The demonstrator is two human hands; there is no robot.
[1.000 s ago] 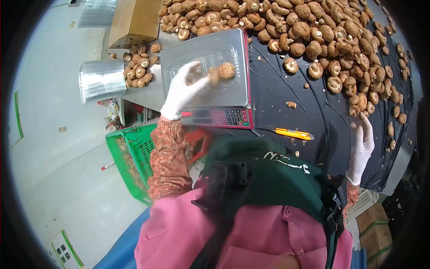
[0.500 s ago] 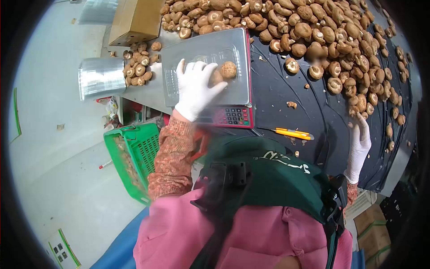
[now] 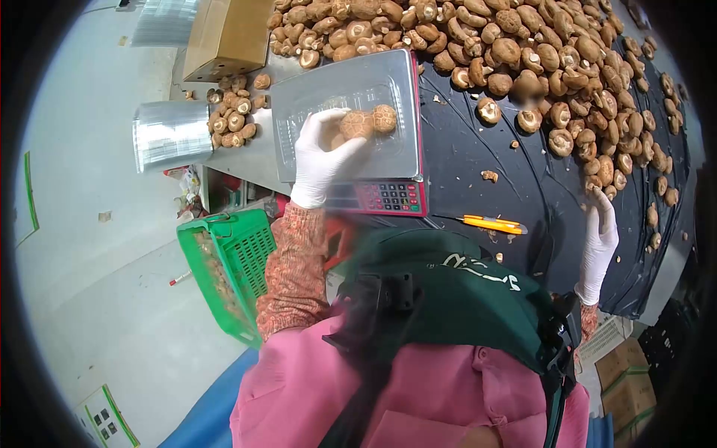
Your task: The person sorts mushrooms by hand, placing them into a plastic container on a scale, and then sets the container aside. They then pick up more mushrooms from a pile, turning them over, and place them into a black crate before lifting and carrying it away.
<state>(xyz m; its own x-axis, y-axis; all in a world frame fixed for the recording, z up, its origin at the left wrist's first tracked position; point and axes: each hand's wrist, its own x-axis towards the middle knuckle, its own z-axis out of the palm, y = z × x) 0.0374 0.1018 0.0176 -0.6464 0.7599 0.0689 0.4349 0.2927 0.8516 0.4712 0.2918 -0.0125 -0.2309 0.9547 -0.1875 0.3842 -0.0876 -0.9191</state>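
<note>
My left hand (image 3: 323, 158), in a white glove, is over a clear plastic tray (image 3: 299, 119) on a red-edged digital scale (image 3: 385, 196). Its thumb and fingers are curved around a brown shiitake mushroom (image 3: 356, 125) in the tray. A second shiitake (image 3: 384, 118) touches that one on its right; something brown shows partly behind the thumb. At the far right, my gloved right hand (image 3: 600, 246) reaches out with fingers stretched and apart. Its fingertips are beside a mushroom (image 3: 593, 184) at the lower edge of the big pile.
A large heap of shiitake (image 3: 508, 52) covers the back of the black-covered table (image 3: 463, 149). An orange utility knife (image 3: 493, 224) lies near the front. Left are a cardboard box (image 3: 228, 37), a small mushroom pile (image 3: 233, 119), stacked clear trays (image 3: 172, 134) and a green crate (image 3: 235, 261).
My left hand has drawn slightly left and curled from spread fingers to a grasp around one shiitake, which now shows more fully. My right hand has stayed nearly still.
</note>
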